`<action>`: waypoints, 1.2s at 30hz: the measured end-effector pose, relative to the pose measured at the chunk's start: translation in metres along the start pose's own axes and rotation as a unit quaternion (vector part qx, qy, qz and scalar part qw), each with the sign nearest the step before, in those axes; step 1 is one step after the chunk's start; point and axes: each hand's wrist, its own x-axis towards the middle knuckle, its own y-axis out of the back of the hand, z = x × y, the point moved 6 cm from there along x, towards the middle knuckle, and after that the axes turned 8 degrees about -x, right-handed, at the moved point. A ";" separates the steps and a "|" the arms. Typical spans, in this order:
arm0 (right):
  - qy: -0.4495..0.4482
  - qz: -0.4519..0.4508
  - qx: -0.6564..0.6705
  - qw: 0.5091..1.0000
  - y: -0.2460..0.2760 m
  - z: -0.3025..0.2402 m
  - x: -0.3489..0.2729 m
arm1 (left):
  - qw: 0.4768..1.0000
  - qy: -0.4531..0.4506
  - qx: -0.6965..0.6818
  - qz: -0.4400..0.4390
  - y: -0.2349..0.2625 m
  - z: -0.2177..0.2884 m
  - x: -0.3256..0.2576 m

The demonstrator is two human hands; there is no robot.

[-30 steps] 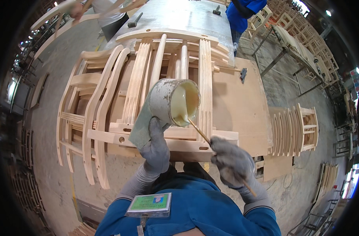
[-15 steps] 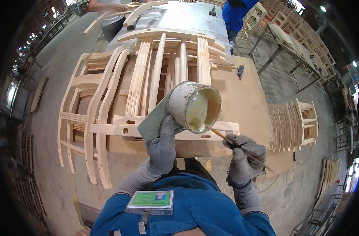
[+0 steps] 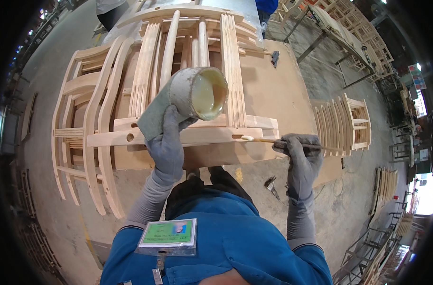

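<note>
Left hand (image 3: 166, 142) is curled tight around a grey glue pot (image 3: 197, 92), tilted with its mouth toward 4 o'clock, raised above the chair frames (image 3: 145, 85). Right hand (image 3: 299, 152) pinches a thin stick (image 3: 266, 140), its glue-laden tip resting on the wooden rail (image 3: 178, 137) beside a slot.

Risk: the tilted pot could slop pale glue onto the frames; the loaded tip could drip or smear outside the slot.

Around — workbench (image 3: 278, 90), slatted chair parts (image 3: 342, 123) at 3 o'clock; nothing blocks the rail.

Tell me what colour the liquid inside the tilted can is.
Pale creamy yellow liquid fills the can, seen in the head view.
</note>
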 end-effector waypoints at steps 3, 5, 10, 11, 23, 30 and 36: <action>-0.030 -0.004 0.030 0.999 -0.008 0.017 0.006 | 1.000 0.011 -0.013 0.006 0.002 0.001 0.003; -0.037 -0.006 0.025 0.999 -0.012 0.025 0.007 | 0.999 0.007 -0.030 0.032 0.003 0.004 0.003; 0.017 -0.014 -0.017 1.000 -0.010 0.015 0.004 | 0.998 0.005 -0.037 0.046 0.009 0.004 0.004; 0.026 -0.032 -0.030 0.999 -0.013 0.012 0.004 | 0.998 0.004 -0.039 0.042 0.008 0.004 0.004; 0.122 -0.140 -0.187 0.965 -0.060 -0.016 0.005 | 0.999 0.007 -0.049 0.018 0.009 0.006 0.002; 0.094 -0.138 -0.201 0.965 -0.055 -0.019 0.011 | 0.998 0.000 -0.061 0.011 0.015 0.016 0.002; 0.088 -0.124 -0.180 0.972 -0.062 -0.016 0.008 | 0.998 0.023 -0.059 -0.011 0.023 0.023 0.001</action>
